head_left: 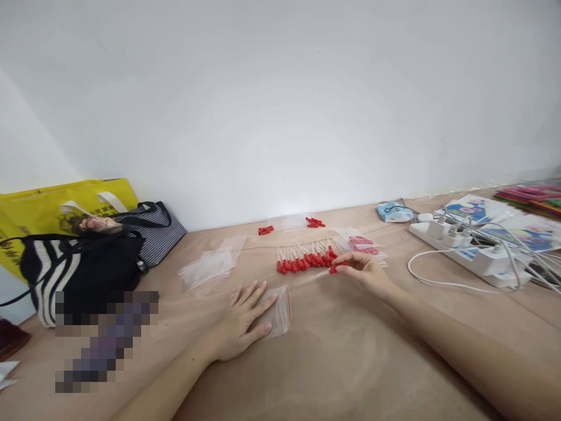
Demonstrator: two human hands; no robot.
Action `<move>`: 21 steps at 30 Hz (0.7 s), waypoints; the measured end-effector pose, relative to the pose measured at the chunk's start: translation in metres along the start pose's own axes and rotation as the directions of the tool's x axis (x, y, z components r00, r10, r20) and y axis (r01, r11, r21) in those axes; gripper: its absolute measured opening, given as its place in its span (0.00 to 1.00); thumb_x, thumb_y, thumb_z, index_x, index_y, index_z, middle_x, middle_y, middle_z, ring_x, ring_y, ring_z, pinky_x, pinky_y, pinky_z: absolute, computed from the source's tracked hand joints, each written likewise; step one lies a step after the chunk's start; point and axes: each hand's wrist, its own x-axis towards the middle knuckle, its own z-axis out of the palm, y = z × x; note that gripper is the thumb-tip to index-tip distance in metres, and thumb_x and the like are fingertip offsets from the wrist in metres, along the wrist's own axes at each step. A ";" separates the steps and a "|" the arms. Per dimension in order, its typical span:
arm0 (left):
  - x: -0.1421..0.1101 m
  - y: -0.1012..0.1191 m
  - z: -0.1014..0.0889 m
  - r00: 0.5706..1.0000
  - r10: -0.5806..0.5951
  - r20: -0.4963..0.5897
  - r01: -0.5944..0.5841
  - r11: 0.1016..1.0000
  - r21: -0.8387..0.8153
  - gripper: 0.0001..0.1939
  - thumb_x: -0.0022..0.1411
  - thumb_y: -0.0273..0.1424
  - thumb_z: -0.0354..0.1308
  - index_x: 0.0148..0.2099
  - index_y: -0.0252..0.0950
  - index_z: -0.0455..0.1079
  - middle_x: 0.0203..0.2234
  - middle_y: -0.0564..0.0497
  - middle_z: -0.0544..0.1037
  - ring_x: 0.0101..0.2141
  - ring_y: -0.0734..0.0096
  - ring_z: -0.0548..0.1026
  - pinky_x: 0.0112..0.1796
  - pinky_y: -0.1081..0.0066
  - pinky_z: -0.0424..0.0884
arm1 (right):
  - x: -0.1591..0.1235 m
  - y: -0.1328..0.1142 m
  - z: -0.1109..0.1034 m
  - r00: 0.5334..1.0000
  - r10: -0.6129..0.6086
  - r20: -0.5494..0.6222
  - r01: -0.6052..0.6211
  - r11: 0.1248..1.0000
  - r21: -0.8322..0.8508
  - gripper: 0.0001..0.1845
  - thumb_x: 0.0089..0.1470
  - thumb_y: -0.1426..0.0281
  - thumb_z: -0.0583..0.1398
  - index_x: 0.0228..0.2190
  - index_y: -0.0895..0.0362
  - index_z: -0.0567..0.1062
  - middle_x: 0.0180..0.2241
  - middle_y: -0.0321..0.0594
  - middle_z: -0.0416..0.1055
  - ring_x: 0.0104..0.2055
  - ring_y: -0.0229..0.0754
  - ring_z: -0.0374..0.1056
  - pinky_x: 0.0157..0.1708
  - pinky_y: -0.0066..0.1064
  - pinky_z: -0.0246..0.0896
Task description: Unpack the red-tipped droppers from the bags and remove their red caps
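Observation:
My left hand [248, 318] lies flat with fingers spread, partly over a clear zip bag [280, 313] with a red seal line. In a pinch of thumb and fingers, my right hand [359, 272] holds a red-tipped stick [335, 269] low over the table, its pale shaft pointing left. Just behind that hand is a row of red-tipped sticks [302, 261], their pale shafts toward the wall. Beyond my left hand lies a loose pile of clear zip bags [213, 266]. Filled bags with red contents [363, 245] rest beyond my right hand.
Small groups of red pieces [265, 230] and red-tipped sticks [315, 222] lie near the wall. To the right are a white power strip [464, 251] with cables, a blue face mask [394, 211] and printed sheets [521, 231]. Bags, including a black one [87, 275], stand left.

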 end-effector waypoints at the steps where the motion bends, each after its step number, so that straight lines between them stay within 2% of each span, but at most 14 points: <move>1: 0.000 0.002 -0.001 0.999 0.008 -0.033 -0.008 1.000 0.001 0.25 0.62 0.42 0.40 0.61 0.48 0.43 0.61 0.51 0.39 0.59 0.56 0.37 0.54 0.47 0.36 | 0.004 -0.003 -0.005 0.999 -0.010 -0.048 0.011 1.000 0.004 0.11 0.39 0.65 0.63 0.27 0.58 0.73 0.25 0.38 0.72 0.27 0.36 0.67 0.28 0.28 0.63; 4: 0.000 0.009 -0.003 0.993 0.030 -0.116 -0.036 0.998 -0.054 0.23 0.64 0.37 0.39 0.61 0.46 0.43 0.61 0.52 0.42 0.59 0.62 0.42 0.56 0.52 0.39 | 0.017 -0.008 -0.006 0.984 -0.081 -0.160 0.081 0.997 -0.008 0.12 0.39 0.63 0.64 0.26 0.58 0.73 0.25 0.38 0.73 0.27 0.37 0.67 0.28 0.28 0.63; 7: 0.001 0.016 -0.003 0.997 0.052 -0.050 -0.057 0.992 -0.109 0.24 0.63 0.40 0.39 0.61 0.48 0.42 0.60 0.53 0.42 0.59 0.60 0.41 0.56 0.52 0.40 | 0.030 -0.003 0.012 0.954 -0.237 -0.181 0.216 0.968 -0.129 0.12 0.41 0.62 0.62 0.27 0.58 0.73 0.26 0.39 0.72 0.29 0.38 0.68 0.29 0.30 0.64; 10: 0.001 0.020 -0.002 0.997 0.071 0.040 -0.067 0.994 -0.089 0.24 0.62 0.44 0.41 0.59 0.52 0.46 0.60 0.54 0.42 0.59 0.52 0.37 0.53 0.44 0.36 | 0.041 0.007 0.039 0.911 -0.405 -0.081 0.349 0.859 -0.374 0.08 0.45 0.65 0.60 0.27 0.56 0.74 0.30 0.41 0.72 0.33 0.40 0.67 0.34 0.32 0.64; 12: 0.001 0.020 -0.002 0.997 0.060 0.048 -0.056 0.994 -0.090 0.24 0.61 0.45 0.41 0.59 0.52 0.47 0.60 0.54 0.42 0.59 0.51 0.37 0.53 0.43 0.36 | 0.047 0.013 0.056 0.885 -0.466 -0.019 0.401 0.781 -0.480 0.07 0.48 0.67 0.58 0.28 0.56 0.74 0.31 0.41 0.71 0.34 0.39 0.67 0.36 0.31 0.63; 14: 0.000 0.018 -0.002 1.000 0.023 -0.004 -0.024 0.992 -0.120 0.24 0.62 0.44 0.39 0.60 0.50 0.47 0.60 0.53 0.46 0.59 0.54 0.41 0.54 0.47 0.39 | 0.053 0.018 0.070 0.878 -0.478 0.034 0.411 0.714 -0.567 0.07 0.50 0.69 0.56 0.28 0.56 0.74 0.31 0.41 0.70 0.35 0.38 0.67 0.36 0.29 0.62; 16: -0.001 0.011 -0.004 0.991 -0.068 -0.111 0.049 0.984 -0.169 0.23 0.63 0.42 0.38 0.59 0.46 0.51 0.58 0.51 0.54 0.57 0.59 0.51 0.55 0.55 0.47 | 0.058 0.024 0.079 0.890 -0.447 0.091 0.388 0.638 -0.665 0.07 0.51 0.70 0.55 0.29 0.57 0.74 0.33 0.41 0.69 0.35 0.37 0.66 0.35 0.27 0.61; 19: -0.002 -0.005 -0.005 0.935 -0.239 -0.261 0.180 0.956 -0.233 0.20 0.61 0.41 0.42 0.51 0.40 0.64 0.48 0.47 0.68 0.48 0.63 0.65 0.49 0.63 0.60 | 0.061 0.031 0.088 0.905 -0.398 0.149 0.367 0.555 -0.746 0.08 0.52 0.71 0.54 0.30 0.57 0.74 0.34 0.40 0.69 0.34 0.36 0.65 0.33 0.25 0.59; 21: -0.001 -0.018 -0.005 0.898 -0.316 -0.307 0.238 0.934 -0.265 0.18 0.57 0.41 0.47 0.44 0.38 0.69 0.41 0.47 0.72 0.42 0.63 0.69 0.44 0.65 0.64 | 0.062 0.033 0.091 0.907 -0.385 0.173 0.372 0.533 -0.760 0.08 0.53 0.71 0.54 0.28 0.56 0.74 0.33 0.39 0.69 0.33 0.35 0.65 0.32 0.25 0.57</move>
